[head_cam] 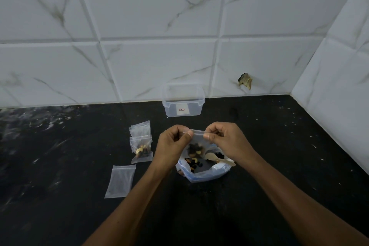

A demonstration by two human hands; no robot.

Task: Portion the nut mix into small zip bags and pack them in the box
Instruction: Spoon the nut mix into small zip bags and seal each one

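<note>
Black stone counter [259,195], matte with pale flecks and smears, meets white veined wall tiles [151,6] at the back and in the right corner; one tile has a chipped hole [245,81] low down. Wide bare stretches of counter left and right of the work area, front edge out of view

Clear rectangular plastic box [183,100], lid off, rounded corners, sits at the back against the wall, well apart from the hands

Large crinkled clear bag of nut mix [207,173] lies open on the counter under the hands, pale wooden spoon [217,158] resting in its mouth

Left hand [173,146] and right hand [226,142] each pinch an end of the zip strip of a small zip bag [196,142], held above the big bag, nuts in its bottom

Left of the hands: two filled zip bags [141,144], overlapping, and nearer the camera one flat empty zip bag [120,181], frosted and smooth
</note>
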